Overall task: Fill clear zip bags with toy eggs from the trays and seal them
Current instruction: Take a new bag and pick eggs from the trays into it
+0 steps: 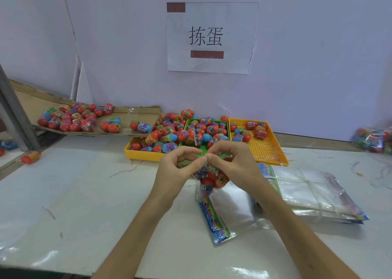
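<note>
A clear zip bag (210,179) holding several red and blue toy eggs hangs above the white table, just in front of the trays. My left hand (180,166) and my right hand (231,162) both pinch its top edge, fingertips meeting at the middle. Behind them stand three trays: a yellow tray (135,152) heaped with eggs on the left, a green tray (204,149) with several eggs in the centre, and a second yellow tray (267,149) with a few eggs at its far end.
A cardboard sheet (137,113) at the back left carries more eggs. A stack of empty clear bags (314,191) lies to the right, and one loose empty bag (218,221) under my hands. Filled bags (375,139) sit at far right. One egg (31,156) lies at the left edge.
</note>
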Available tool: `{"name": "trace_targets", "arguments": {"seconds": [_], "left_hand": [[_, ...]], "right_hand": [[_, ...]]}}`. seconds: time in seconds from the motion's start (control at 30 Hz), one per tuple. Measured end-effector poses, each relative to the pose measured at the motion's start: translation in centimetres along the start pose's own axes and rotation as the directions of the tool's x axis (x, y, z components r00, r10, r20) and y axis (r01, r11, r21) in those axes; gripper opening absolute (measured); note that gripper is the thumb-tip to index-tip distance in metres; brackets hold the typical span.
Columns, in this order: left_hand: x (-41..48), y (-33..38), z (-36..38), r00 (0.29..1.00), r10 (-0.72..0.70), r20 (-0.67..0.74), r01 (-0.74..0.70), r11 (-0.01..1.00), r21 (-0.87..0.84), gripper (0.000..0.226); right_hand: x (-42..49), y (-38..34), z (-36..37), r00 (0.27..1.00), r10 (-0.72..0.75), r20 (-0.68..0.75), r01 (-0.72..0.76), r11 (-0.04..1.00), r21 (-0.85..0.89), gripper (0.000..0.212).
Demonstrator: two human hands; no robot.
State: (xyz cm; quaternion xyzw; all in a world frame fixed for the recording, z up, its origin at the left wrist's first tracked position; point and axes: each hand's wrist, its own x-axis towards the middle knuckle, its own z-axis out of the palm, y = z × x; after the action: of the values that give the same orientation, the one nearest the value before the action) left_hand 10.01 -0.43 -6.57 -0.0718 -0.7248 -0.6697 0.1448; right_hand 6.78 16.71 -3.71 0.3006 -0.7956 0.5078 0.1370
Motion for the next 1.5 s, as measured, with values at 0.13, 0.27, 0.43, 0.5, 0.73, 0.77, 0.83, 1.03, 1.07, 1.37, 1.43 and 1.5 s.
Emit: {"name": "trace_targets", "arguments": {"seconds": [0.13,0.27,0.43,0.5,0.73,0.77,0.83,1.03,1.07,1.37,1.43,1.5], "left_hand": [[0.1,-0.1,-0.1,0.998,0.013,0.053,-0.014,1.000,0.003,0.008],[0.1,-0.2,0.1,1.000,0.029,-0.011,-0.028,0.998,0.056,0.010],[0.4,-0.3,-0.1,0.966,-0.073,-0.250,0.059,0.996,-0.063,0.022],[0.6,-0.3,-0.2,0.930,-0.126,-0.344,0.082,0.987,-0.140,0.021],[0.6,-0.6,-0.1,0.890,-0.158,-0.429,0.084,0.979,-0.185,0.033],[0.6,-0.6,-0.1,0.885,-0.152,-0.440,0.079,0.981,-0.180,0.033],[0.5,-0.6,0.0,0.874,-0.123,-0.469,0.057,0.987,-0.152,0.029],[0.5,-0.8,0.1,0.879,-0.091,-0.468,0.053,0.994,-0.093,0.022],[0.5,-0.9,0.1,0.887,-0.100,-0.450,0.058,0.993,-0.107,0.019],[0.5,-1.3,0.2,0.908,0.008,-0.420,-0.024,0.999,-0.031,0.024],[0.4,-1.0,0.2,0.911,0.009,-0.412,-0.035,0.998,-0.056,0.031],[0.4,-0.8,0.2,0.919,-0.028,-0.393,-0.021,0.993,-0.120,0.033]], "right_hand": [[0.1,0.3,0.0,1.000,-0.003,-0.014,0.003,1.000,-0.010,0.018],[0.3,0.6,0.4,0.999,0.019,-0.051,-0.020,1.000,-0.013,0.014],[0.6,0.5,-0.1,0.956,0.290,-0.041,-0.267,0.922,0.282,0.029],[0.6,0.4,-0.4,0.923,0.381,0.065,-0.384,0.885,0.263,0.040],[0.3,0.4,0.3,0.911,0.377,0.170,-0.413,0.849,0.331,0.032],[0.3,0.4,0.3,0.908,0.379,0.181,-0.419,0.850,0.320,0.036],[0.2,0.5,0.5,0.894,0.380,0.239,-0.437,0.859,0.269,0.036],[0.3,0.9,1.1,0.944,0.295,0.147,-0.321,0.924,0.206,0.040],[0.4,1.0,1.0,0.946,0.303,0.119,-0.322,0.922,0.215,0.039],[0.3,0.9,1.5,0.971,0.237,0.036,-0.239,0.968,0.070,0.034],[0.1,0.8,1.9,0.978,0.206,-0.025,-0.204,0.976,0.078,0.033],[0.0,0.8,2.1,0.978,0.185,-0.093,-0.175,0.979,0.109,0.032]]}}
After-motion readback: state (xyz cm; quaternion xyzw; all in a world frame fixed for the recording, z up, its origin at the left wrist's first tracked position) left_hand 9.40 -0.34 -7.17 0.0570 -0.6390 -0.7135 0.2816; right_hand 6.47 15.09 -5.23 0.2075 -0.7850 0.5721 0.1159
